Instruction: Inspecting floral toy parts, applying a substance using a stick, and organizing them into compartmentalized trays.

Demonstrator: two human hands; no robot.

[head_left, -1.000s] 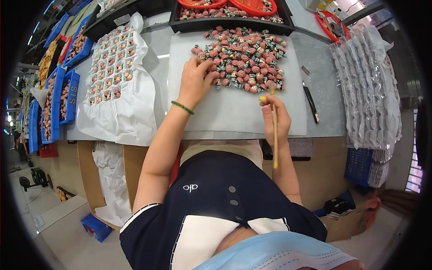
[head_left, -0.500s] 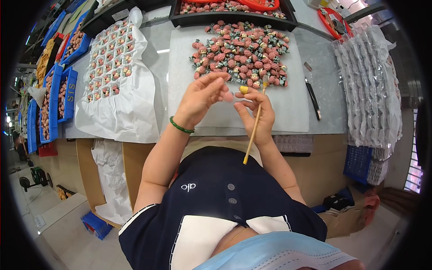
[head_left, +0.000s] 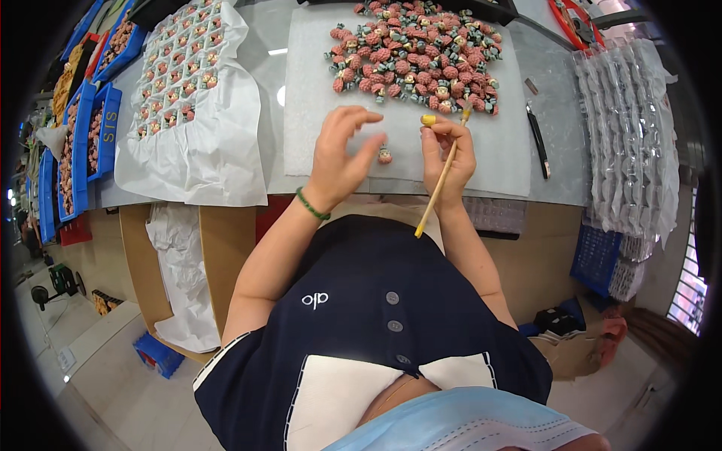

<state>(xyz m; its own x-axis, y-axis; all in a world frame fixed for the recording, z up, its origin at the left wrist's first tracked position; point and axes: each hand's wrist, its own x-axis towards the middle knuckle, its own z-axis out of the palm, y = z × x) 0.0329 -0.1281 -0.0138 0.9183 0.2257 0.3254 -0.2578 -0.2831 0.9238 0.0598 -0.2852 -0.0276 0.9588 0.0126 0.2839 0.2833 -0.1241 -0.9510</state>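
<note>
Now the left hand (head_left: 340, 154) pinches a small pink figurine (head_left: 384, 155) between thumb and fingers, while the right hand (head_left: 447, 154), clamped around a thin paintbrush (head_left: 440, 180), sits just beside it over the white mat (head_left: 316, 90).

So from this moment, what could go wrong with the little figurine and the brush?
1. The left hand pinches the small pink figurine only at the fingertips above the white foam sheet; it could slip and drop.
2. The thin brush in the right hand reaches close to the pile of figurines; a stray stroke might mark or knock them.
</note>
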